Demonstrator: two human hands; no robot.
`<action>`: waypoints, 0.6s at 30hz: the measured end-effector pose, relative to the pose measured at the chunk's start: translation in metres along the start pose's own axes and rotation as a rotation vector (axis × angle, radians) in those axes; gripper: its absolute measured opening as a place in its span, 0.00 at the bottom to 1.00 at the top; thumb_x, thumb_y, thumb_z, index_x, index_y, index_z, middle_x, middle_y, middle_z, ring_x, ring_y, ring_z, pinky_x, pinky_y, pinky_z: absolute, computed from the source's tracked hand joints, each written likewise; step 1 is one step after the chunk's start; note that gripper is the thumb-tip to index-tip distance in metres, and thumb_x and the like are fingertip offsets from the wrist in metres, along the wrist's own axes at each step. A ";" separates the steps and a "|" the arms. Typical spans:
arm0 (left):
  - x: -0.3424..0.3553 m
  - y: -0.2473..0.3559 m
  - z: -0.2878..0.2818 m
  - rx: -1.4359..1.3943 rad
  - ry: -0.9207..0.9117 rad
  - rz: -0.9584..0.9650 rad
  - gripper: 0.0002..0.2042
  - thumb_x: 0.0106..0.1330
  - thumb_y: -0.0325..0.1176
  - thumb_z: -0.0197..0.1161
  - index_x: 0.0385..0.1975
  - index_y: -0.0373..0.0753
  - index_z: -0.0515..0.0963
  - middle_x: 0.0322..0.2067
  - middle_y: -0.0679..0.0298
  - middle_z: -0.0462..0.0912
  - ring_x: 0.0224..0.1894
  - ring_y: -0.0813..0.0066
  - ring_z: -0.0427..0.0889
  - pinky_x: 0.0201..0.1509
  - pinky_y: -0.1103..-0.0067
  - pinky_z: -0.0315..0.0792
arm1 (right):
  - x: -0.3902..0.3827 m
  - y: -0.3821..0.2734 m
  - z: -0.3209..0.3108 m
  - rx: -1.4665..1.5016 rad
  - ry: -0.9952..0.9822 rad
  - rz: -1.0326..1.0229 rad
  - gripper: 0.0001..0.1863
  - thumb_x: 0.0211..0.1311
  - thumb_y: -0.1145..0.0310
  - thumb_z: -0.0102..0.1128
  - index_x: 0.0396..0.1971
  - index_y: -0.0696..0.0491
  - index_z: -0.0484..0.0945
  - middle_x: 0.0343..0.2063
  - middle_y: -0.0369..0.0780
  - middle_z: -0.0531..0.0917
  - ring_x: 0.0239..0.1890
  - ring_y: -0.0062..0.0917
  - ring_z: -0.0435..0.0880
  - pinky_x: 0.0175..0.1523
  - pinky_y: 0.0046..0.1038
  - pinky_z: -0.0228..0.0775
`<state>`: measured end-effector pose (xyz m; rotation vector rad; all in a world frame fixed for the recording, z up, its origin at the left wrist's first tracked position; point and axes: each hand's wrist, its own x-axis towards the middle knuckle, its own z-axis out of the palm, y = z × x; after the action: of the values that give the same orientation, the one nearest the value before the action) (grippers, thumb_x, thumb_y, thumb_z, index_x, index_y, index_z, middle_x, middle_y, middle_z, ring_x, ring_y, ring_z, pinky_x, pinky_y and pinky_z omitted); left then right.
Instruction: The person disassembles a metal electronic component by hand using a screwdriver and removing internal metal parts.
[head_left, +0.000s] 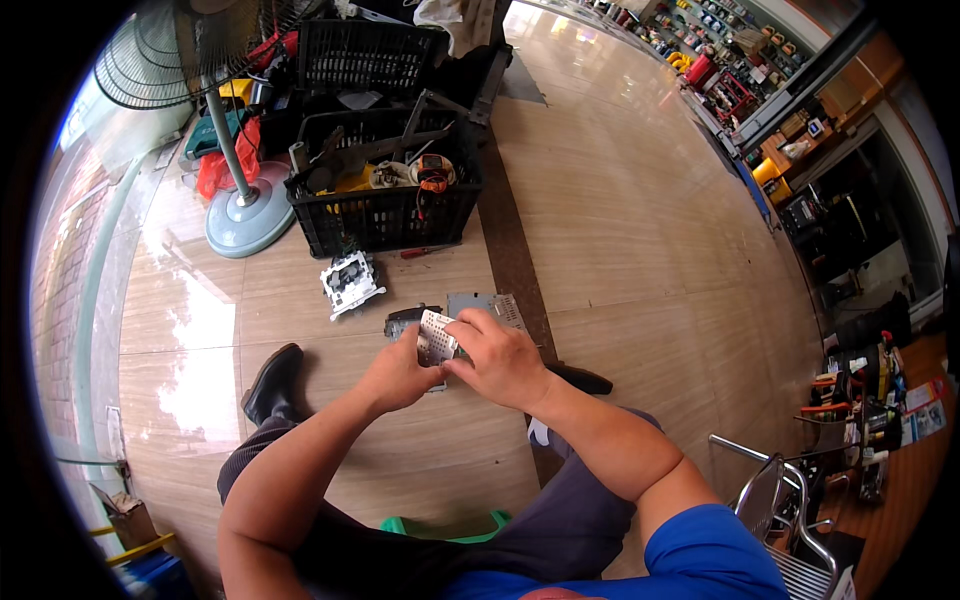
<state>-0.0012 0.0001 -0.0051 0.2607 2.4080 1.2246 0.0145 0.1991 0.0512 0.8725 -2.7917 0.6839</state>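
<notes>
A small pale panel pierced with rows of holes [437, 338] is held up between my two hands, above the floor. My left hand [400, 372] is closed on its left and lower side. On its right side, the fingers of my right hand [497, 360] are bent and pressed against it; what the fingertips touch is partly hidden. Beyond the hands lie a flat grey metal plate [470, 300], a slotted metal piece [509, 312] and a dark part [402, 318]. Farther off to the left rests a white-framed mechanism with black parts [352, 285].
A black plastic crate [383, 218] full of tools stands ahead, with a red-handled screwdriver [413, 253] before it. Left of it is a standing fan [248, 220]. A green stool [395, 524] shows beneath me; a metal chair [800, 520] stands at the right.
</notes>
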 end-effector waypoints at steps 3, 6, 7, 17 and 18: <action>0.000 -0.001 0.000 0.004 -0.001 -0.005 0.39 0.59 0.44 0.73 0.65 0.27 0.62 0.44 0.40 0.85 0.48 0.49 0.86 0.52 0.65 0.78 | 0.000 0.000 0.000 -0.003 0.006 -0.003 0.25 0.53 0.66 0.73 0.50 0.54 0.76 0.50 0.46 0.78 0.43 0.41 0.86 0.45 0.37 0.81; 0.000 -0.001 0.000 -0.010 -0.013 -0.006 0.39 0.59 0.43 0.73 0.64 0.27 0.63 0.44 0.41 0.85 0.48 0.49 0.86 0.52 0.65 0.78 | 0.001 -0.001 -0.001 -0.001 0.004 -0.003 0.25 0.53 0.66 0.73 0.50 0.54 0.76 0.50 0.46 0.78 0.43 0.41 0.86 0.45 0.36 0.81; 0.000 0.000 -0.001 -0.008 -0.012 -0.007 0.39 0.59 0.43 0.73 0.64 0.27 0.63 0.44 0.41 0.85 0.47 0.49 0.86 0.52 0.65 0.78 | 0.000 -0.001 -0.001 -0.001 0.006 -0.004 0.25 0.53 0.66 0.73 0.50 0.54 0.76 0.50 0.46 0.78 0.43 0.41 0.86 0.45 0.36 0.81; -0.001 0.004 -0.002 -0.018 -0.034 -0.029 0.38 0.59 0.42 0.72 0.64 0.27 0.63 0.44 0.41 0.85 0.47 0.49 0.86 0.52 0.65 0.78 | 0.001 -0.002 -0.001 0.002 0.003 -0.006 0.25 0.53 0.66 0.73 0.50 0.55 0.76 0.50 0.45 0.78 0.43 0.41 0.86 0.46 0.36 0.81; -0.001 0.004 -0.002 -0.018 -0.034 -0.029 0.38 0.59 0.42 0.72 0.64 0.27 0.63 0.44 0.41 0.85 0.47 0.49 0.86 0.52 0.65 0.78 | 0.001 -0.002 -0.001 0.002 0.002 -0.005 0.25 0.53 0.66 0.73 0.50 0.55 0.76 0.50 0.45 0.78 0.43 0.41 0.86 0.46 0.36 0.81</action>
<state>-0.0011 0.0004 -0.0003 0.2387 2.3622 1.2189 0.0148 0.1981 0.0533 0.8785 -2.7862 0.6858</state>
